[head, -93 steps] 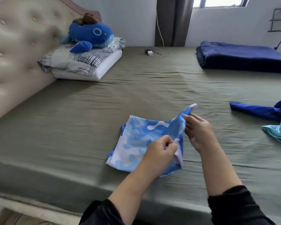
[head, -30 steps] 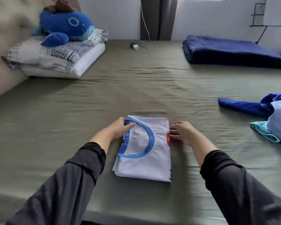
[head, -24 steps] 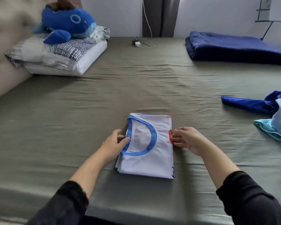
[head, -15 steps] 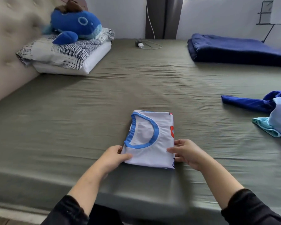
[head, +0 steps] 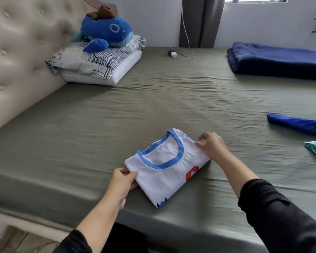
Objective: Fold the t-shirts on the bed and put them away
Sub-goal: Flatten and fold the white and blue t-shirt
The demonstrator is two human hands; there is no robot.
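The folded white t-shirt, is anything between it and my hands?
Nothing visible. The left hand grips the folded white t-shirt at its left edge; the right hand pinches its far right corner.

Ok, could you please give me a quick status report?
Left hand and right hand both grip the folded shirt on the bed. Nothing in the way.

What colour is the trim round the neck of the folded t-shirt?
Blue, on a white t-shirt; the neck trim shows clearly in the head view.
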